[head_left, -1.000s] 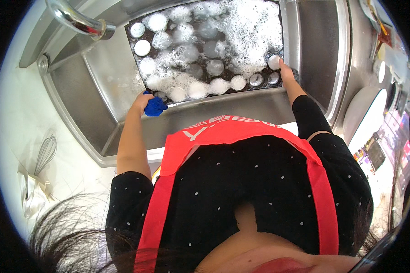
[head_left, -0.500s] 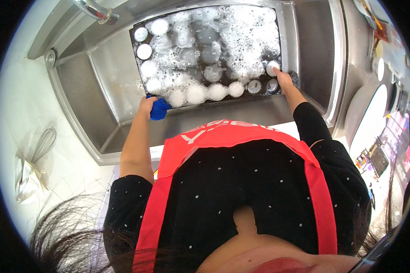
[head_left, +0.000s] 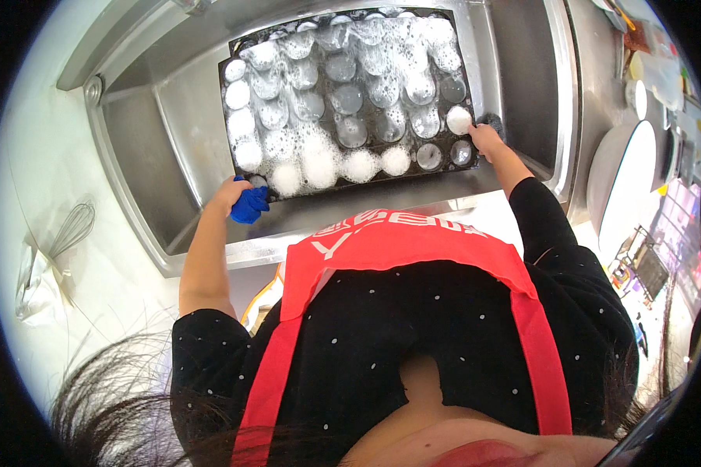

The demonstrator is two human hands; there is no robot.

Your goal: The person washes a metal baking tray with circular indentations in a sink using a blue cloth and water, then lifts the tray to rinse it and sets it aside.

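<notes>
The left grip (head_left: 230, 191) is clasping a bunched blue cloth (head_left: 249, 207) at the near left corner of a black tray (head_left: 374, 145); whether its fingers are also catching the rim, I cannot tell. The right grip (head_left: 487, 140) is pinching the tray's right edge, its underside staying hidden. Between both grips, the tray is lying over a steel sink (head_left: 187, 124), its round cups carrying white foam. Just beyond the right grip, a dark, rough-looking object (head_left: 491, 121) is showing. Left of the left grip, a whisk (head_left: 74, 229) is resting on the white surface (head_left: 125, 268).
</notes>
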